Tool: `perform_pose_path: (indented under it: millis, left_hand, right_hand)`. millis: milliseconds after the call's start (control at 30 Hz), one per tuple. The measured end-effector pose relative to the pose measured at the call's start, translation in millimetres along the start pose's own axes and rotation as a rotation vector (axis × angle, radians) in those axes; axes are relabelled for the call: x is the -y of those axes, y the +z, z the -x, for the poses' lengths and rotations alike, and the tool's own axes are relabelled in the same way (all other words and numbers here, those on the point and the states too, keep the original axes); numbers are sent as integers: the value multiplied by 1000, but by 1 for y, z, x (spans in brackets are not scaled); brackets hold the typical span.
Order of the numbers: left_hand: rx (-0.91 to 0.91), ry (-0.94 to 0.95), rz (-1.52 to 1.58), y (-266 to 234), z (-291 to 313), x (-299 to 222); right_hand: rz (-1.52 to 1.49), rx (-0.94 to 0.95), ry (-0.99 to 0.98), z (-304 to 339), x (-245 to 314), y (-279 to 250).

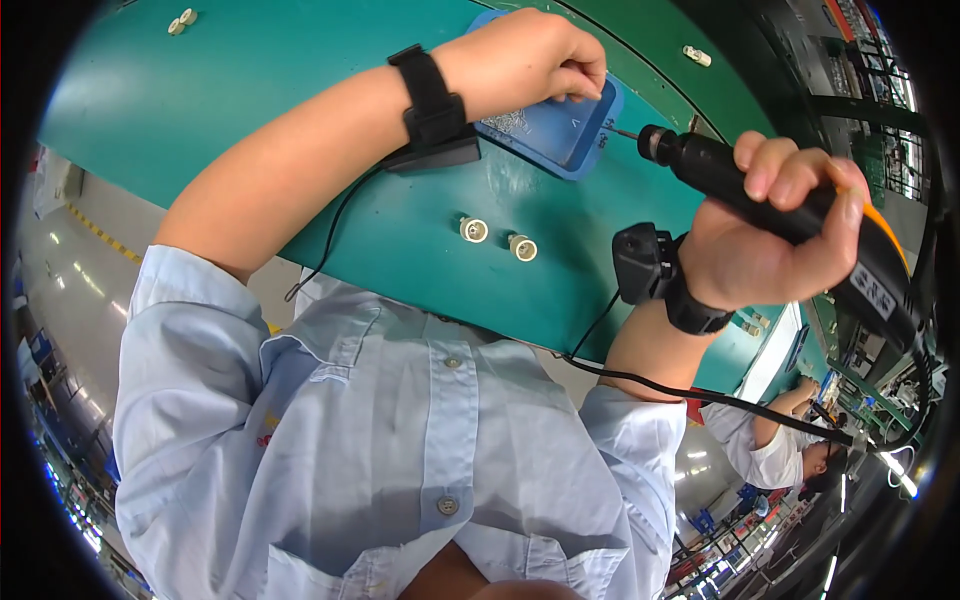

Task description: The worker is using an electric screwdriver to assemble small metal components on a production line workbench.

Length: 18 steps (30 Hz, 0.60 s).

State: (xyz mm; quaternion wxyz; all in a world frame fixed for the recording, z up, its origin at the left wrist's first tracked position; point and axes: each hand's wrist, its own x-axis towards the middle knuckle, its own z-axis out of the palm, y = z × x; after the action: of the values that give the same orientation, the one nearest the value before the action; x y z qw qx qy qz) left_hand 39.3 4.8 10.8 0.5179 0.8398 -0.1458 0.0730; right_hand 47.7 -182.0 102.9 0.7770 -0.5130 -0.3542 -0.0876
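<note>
My right hand (775, 245) is wrapped round a black electric screwdriver (700, 168), held sideways with its bit pointing left. The bit's tip reaches the right edge of a blue plastic tray (572, 172), beside some small dark pieces (604, 134). Over the tray hovers my left hand (535, 62), its fingers curled and pinched together; whatever they hold, if anything, is hidden. Small silvery screws (508, 122) lie heaped in the tray's left part. Two round cream-coloured fittings, a left one (473, 230) and a right one (522, 247), stand on the green table between my forearms.
More cream fittings lie at the far left (182, 21) and on a green surface (697, 56) beyond the tray. A black cable (720, 398) runs across my right forearm. At lower right, another person (765, 445) works along the same table (400, 250).
</note>
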Motion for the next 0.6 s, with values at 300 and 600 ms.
perform_pose_path:
  millis: [300,600]
  left_hand:
    - [-18,-140,286,12,70,-29]
    - [-169,46,105,12,84,-42]
  right_hand:
    - [-235,170,128,26,41,21]
    - [-230,330,126,26,40,24]
